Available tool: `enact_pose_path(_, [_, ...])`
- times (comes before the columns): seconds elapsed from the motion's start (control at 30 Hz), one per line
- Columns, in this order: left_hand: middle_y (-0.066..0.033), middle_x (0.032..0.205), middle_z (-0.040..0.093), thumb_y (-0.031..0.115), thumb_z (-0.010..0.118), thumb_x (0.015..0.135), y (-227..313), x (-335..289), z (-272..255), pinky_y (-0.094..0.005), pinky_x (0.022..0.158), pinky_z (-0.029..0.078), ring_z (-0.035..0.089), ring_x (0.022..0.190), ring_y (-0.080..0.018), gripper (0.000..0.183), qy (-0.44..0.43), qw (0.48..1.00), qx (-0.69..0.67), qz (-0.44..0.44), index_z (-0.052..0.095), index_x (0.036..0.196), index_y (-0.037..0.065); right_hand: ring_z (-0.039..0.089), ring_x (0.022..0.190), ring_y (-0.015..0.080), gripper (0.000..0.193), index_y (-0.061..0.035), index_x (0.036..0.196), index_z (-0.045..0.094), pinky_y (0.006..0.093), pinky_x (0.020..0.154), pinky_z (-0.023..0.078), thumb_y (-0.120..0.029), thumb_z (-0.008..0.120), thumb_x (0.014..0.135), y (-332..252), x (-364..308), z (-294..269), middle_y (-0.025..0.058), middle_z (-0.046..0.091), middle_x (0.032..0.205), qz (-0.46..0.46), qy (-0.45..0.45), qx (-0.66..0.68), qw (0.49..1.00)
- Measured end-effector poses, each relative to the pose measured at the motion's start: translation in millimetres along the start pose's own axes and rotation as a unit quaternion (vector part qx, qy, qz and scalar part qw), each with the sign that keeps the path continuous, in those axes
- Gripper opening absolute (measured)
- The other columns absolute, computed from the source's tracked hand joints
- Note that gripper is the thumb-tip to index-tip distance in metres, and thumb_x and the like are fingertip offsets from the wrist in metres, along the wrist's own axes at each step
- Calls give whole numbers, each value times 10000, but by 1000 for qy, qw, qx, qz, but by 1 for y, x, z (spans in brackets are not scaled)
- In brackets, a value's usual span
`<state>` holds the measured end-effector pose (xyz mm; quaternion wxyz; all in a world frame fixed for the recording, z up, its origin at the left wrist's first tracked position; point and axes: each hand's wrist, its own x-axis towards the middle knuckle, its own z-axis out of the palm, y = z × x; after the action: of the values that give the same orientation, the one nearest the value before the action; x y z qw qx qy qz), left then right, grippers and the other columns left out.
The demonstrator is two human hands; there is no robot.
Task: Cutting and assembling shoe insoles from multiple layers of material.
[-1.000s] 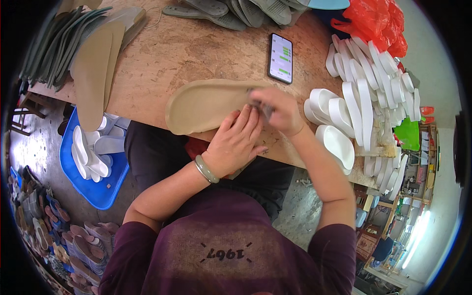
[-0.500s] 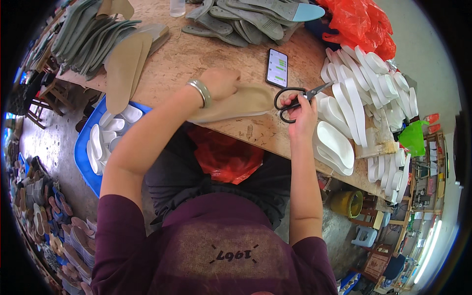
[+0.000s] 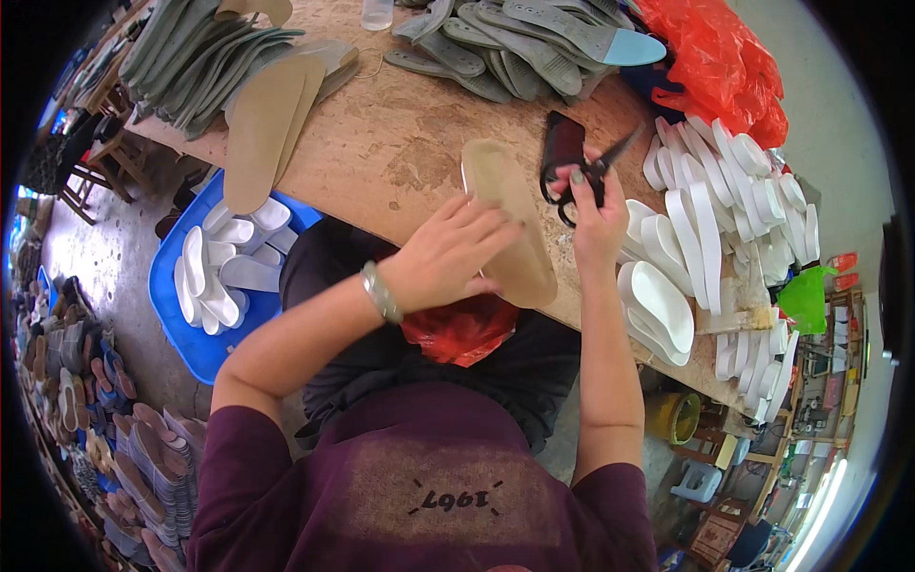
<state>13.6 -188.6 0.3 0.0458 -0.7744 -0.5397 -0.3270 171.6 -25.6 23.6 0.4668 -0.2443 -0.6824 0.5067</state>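
Note:
A beige shoe insole (image 3: pixel 522 253) lies on the wooden table in front of me, its long side pointing away and its near end at the table edge. My left hand (image 3: pixel 448 250), with a pale bangle on the wrist, reaches across it; the fingers are stretched out over the insole and the thumb is apart near its left edge. Just right of the insole, my right hand (image 3: pixel 599 214) holds black-handled scissors (image 3: pixel 624 145), blades pointing away and to the right. Behind the scissors lies a phone (image 3: pixel 564 136) with a dark screen.
Stacks of white shoe pieces (image 3: pixel 701 238) stand close to my right hand. Grey insoles (image 3: pixel 500 57) are piled at the back, others (image 3: pixel 191 76) at back left beside beige insoles (image 3: pixel 272 124). A blue tub (image 3: pixel 172 329) with white pieces stands below left. A red bag (image 3: pixel 720 67) sits back right.
The insole has turned from lying crosswise to pointing away from me. My left hand has come nearer and its fingers have spread. The phone's lit screen has gone dark.

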Motion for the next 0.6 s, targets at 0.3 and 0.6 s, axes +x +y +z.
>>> enact_pose_path(0.3, [-171, 1403, 535, 429, 760, 733, -36, 10, 54, -471, 1149, 343, 486, 1327, -337, 653, -49, 998, -6, 48, 616, 1275, 95, 610, 697, 70, 288, -42, 1230, 659, 235, 678, 508, -48, 614, 945, 32, 56, 47, -2, 645, 805, 44, -84, -160, 983])
enact_pose_path(0.6, [-202, 1411, 494, 382, 808, 699, -2, 4, 62, -448, 1128, 345, 460, 1330, -349, 697, -9, 997, -45, -63, 584, 1281, 70, 625, 657, 100, 269, -42, 1205, 617, 247, 618, 506, -33, 615, 936, 18, 79, -26, 28, 652, 787, 89, 96, -146, 981])
